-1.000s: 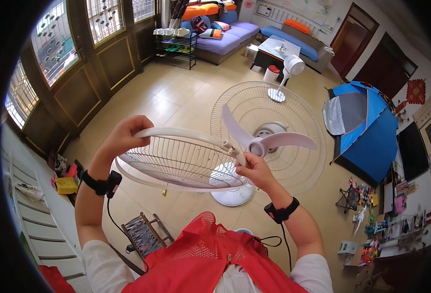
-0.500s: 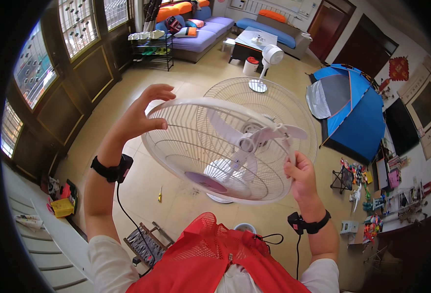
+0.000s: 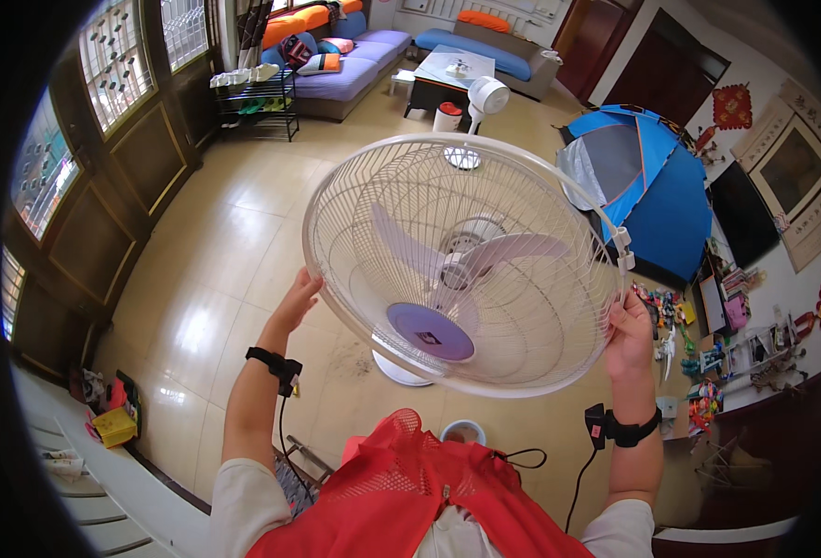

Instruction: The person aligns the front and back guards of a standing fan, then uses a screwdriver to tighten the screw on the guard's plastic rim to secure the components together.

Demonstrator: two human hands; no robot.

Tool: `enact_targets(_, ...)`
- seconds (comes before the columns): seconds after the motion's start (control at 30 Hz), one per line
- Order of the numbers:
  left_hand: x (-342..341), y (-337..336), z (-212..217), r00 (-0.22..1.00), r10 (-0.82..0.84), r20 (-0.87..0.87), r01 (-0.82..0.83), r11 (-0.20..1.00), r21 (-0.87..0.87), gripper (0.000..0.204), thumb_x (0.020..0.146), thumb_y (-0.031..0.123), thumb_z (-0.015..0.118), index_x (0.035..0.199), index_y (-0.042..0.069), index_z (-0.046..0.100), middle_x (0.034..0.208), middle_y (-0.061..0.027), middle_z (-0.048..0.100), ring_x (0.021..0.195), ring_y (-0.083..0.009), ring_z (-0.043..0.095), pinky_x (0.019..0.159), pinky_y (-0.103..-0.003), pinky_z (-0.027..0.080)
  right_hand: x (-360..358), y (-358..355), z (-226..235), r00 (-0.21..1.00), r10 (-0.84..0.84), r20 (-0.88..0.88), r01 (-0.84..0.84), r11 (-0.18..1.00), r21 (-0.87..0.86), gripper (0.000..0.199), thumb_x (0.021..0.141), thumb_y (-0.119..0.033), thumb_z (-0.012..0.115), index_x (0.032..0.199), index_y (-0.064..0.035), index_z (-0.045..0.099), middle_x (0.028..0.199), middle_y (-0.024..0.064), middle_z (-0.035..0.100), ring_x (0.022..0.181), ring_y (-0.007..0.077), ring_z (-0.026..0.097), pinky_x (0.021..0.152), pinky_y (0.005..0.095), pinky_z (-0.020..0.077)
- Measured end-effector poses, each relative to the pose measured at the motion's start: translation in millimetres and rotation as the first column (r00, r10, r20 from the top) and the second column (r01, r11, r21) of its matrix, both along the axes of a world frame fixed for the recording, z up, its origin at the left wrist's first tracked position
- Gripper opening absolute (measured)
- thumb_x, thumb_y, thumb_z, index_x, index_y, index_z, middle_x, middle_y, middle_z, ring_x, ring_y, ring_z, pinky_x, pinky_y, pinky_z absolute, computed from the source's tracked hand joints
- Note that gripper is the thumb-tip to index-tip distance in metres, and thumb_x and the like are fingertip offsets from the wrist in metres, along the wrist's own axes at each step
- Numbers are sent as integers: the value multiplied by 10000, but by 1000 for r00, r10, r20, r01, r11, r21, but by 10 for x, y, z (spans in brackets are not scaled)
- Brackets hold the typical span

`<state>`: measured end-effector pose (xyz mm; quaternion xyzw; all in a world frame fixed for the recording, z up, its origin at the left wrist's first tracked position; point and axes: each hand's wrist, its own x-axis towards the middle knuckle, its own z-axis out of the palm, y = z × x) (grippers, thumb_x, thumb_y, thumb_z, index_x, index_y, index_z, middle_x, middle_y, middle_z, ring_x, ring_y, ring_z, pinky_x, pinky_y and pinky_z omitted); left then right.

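Note:
A white wire front fan guard (image 3: 354,321) with a round purple centre disc (image 3: 429,332) is held up before me, tilted, over a floor fan. My left hand (image 3: 297,299) has its fingers curled against the left rim. On the right side my right hand (image 3: 629,333) grips the rim just below a white clip (image 3: 622,244). Through the wires show the pale fan blades (image 3: 522,248) and the rear guard, which the front one overlaps. The fan's round white base (image 3: 399,370) stands on the tiles, partly covered by the guard. Whether the two rims touch all round I cannot tell.
A blue tent (image 3: 657,200) stands at right, near toys (image 3: 680,325) along the wall. Farther back are a small white fan (image 3: 487,96), a bin (image 3: 447,116), a low table (image 3: 452,67) and a shoe rack (image 3: 260,104). A small bowl (image 3: 463,431) sits close to me.
The front guard has turned flatter toward me and lined up more with the rear guard. My left hand has gone from spread at the upper rim down to the left rim.

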<state>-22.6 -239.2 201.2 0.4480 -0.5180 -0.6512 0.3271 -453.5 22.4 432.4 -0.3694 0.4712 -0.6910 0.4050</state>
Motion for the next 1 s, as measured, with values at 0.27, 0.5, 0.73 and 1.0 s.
enact_targets(0.27,-468,-177,-367,915,190,-356,-148,979,143,610,876,581,545,1251,113,438,1072,-13,535,975,-153,562,826,-338,485,-242,-86,-185,990,-101,103,98,995,33,52,865,-90,602,878,-53,567,694,4,564,555,75,475,534,193,368)
enact_targets(0.5,-486,-289,-523,914,219,-342,-191,975,113,586,794,623,612,1067,107,565,861,24,597,781,-111,613,644,-263,516,-265,-176,-268,979,-172,107,162,982,94,50,884,-99,577,898,-51,573,735,5,575,577,76,484,534,195,371)
enact_targets(0.73,-507,-274,-407,916,286,-283,-274,958,79,658,776,682,576,1035,77,586,858,5,630,749,-111,619,604,-259,514,-215,-243,-209,981,-194,-16,195,975,109,152,939,-138,544,1045,-41,593,772,-40,563,604,30,458,545,169,352)
enact_targets(1.0,-407,-386,-333,863,374,-339,-342,927,151,633,796,703,532,934,86,571,678,19,536,541,-80,484,469,-236,394,-140,-359,-175,974,-215,-65,220,972,77,216,946,-161,553,1114,-29,586,750,-53,539,607,27,443,554,165,343)
